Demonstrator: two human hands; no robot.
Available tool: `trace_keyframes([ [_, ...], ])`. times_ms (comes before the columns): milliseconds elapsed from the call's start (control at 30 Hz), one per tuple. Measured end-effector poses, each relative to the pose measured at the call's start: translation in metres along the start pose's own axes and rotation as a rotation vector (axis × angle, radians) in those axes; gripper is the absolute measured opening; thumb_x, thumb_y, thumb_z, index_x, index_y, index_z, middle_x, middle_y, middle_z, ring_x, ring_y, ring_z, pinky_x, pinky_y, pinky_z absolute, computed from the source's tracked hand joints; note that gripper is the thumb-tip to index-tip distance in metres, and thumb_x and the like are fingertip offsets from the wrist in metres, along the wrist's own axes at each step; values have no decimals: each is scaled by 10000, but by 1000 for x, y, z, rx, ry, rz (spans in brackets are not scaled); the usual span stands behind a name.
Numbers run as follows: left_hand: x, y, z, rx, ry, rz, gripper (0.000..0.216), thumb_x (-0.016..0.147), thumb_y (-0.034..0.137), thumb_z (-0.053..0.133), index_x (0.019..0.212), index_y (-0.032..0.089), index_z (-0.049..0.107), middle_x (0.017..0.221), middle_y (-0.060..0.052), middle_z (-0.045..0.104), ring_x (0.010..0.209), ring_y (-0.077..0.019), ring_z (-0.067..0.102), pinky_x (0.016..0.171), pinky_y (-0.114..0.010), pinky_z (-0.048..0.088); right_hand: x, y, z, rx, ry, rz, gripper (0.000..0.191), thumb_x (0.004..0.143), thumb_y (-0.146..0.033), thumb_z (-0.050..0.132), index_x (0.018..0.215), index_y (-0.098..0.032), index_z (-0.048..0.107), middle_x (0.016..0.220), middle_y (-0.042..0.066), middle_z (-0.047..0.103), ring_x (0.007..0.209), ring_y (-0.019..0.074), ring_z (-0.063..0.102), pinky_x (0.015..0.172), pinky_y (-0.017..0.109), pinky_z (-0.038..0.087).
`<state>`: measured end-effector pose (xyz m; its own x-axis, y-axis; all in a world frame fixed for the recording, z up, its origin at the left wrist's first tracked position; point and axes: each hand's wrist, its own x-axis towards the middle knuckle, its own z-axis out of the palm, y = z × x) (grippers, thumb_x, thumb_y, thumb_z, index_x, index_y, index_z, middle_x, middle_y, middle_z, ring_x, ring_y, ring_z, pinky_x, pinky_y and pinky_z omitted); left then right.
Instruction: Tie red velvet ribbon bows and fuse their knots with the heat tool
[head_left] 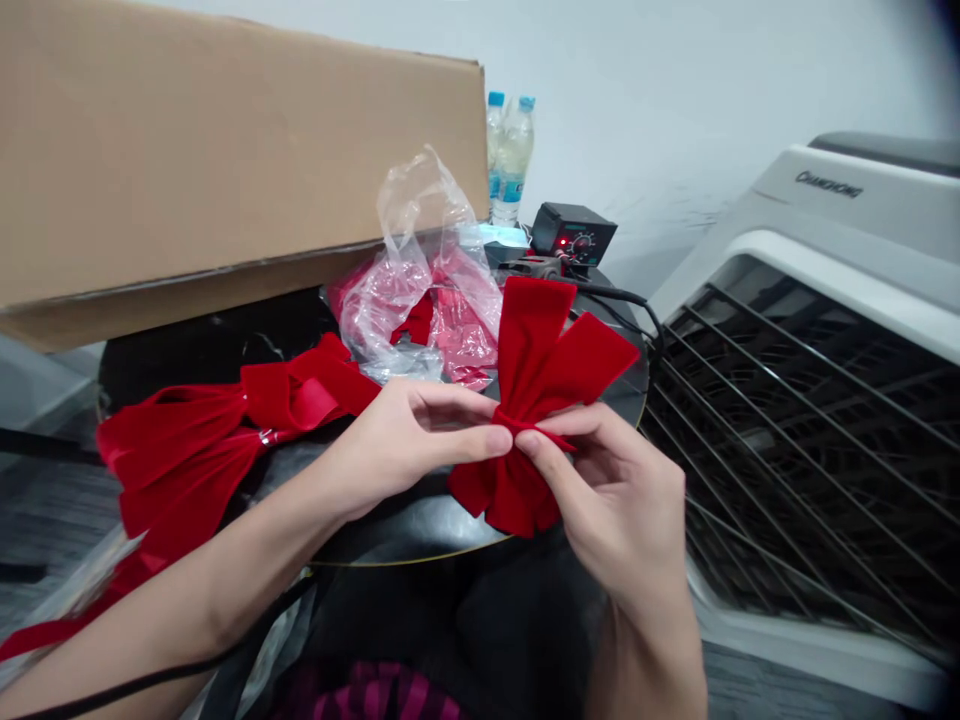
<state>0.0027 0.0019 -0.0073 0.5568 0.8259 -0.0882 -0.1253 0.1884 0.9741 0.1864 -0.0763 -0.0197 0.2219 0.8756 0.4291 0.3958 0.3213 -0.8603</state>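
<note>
Pinched nearly shut, the left hand (409,445) and the right hand (611,490) both had hold of a red velvet bow (529,395) at its thin middle band, over the front part of a round black table (420,525). Just right of the table stood a big white Changhong machine (810,300) with a metal grill. A cardboard box (225,170) stuck out over the back left side. Another red bow (187,460) lay past the left edge. Near the back were a clear plastic bag (409,270) with red things inside, two water bottles (514,160), and a small black box with a dial (574,233).
</note>
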Motion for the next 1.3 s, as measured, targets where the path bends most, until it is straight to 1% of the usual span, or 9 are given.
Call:
trace_keyframes([
  [133,-1,6,2,38,43,0,254,652,156,946,867,145,811,860,-43,785,824,-177,704,781,-257,544,2,-3,2,16,-51,-6,56,917,-273,760,904,-238,719,837,6,729,747,162,694,668,262,559],
  [300,-1,4,-1,17,1,45,285,684,195,934,893,141,748,890,-56,771,837,-187,717,803,-274,548,-2,-10,5,-18,13,-45,47,903,-234,775,929,-250,740,863,4,750,770,168,708,707,278,568],
  [500,0,0,0,-94,-56,20,464,696,157,932,991,237,582,769,16,776,737,-146,731,733,-233,552,-5,-19,1,-140,3,-126,90,875,-198,806,898,-270,756,823,-43,775,704,124,710,661,230,548],
  [667,2,5,-4,11,47,85,282,704,251,937,834,179,698,850,-22,751,842,-141,712,797,-212,554,7,-14,-11,-387,85,-417,160,864,-130,799,935,-253,727,830,-21,776,691,130,710,705,254,592],
  [733,-1,9,-6,-55,-22,-60,292,793,438,855,812,162,762,797,-73,762,757,-180,726,715,-260,586,17,-12,-21,-465,-10,-642,189,878,-90,756,977,-246,718,892,7,788,787,168,737,771,298,613],
  [800,-4,13,-7,-164,-142,-259,399,853,553,755,828,158,808,783,-119,786,707,-234,749,647,-317,604,27,-13,-30,-516,-207,-851,177,902,-71,686,970,-232,714,970,41,797,891,213,749,836,363,623],
  [900,-5,15,-7,-204,-223,-378,300,858,447,785,819,154,836,788,-120,806,690,-216,754,624,-274,590,40,-23,-37,-566,-456,-1003,211,938,-71,574,910,-213,728,1079,91,804,992,257,753,890,427,634],
  [1100,-3,9,-12,-229,-245,-317,182,711,238,925,861,163,854,841,-99,823,691,-151,750,657,-188,567,46,-34,-42,-569,-593,-1069,320,999,-73,469,1072,-154,770,1181,119,791,1103,263,746,956,397,633],
  [1300,-8,5,-12,-232,-162,-136,159,739,176,896,892,185,853,854,-66,823,774,-177,771,745,-226,597,35,-36,-43,-620,-555,-914,206,952,-164,658,1138,-177,746,1270,112,756,1209,269,693,1093,443,563],
])
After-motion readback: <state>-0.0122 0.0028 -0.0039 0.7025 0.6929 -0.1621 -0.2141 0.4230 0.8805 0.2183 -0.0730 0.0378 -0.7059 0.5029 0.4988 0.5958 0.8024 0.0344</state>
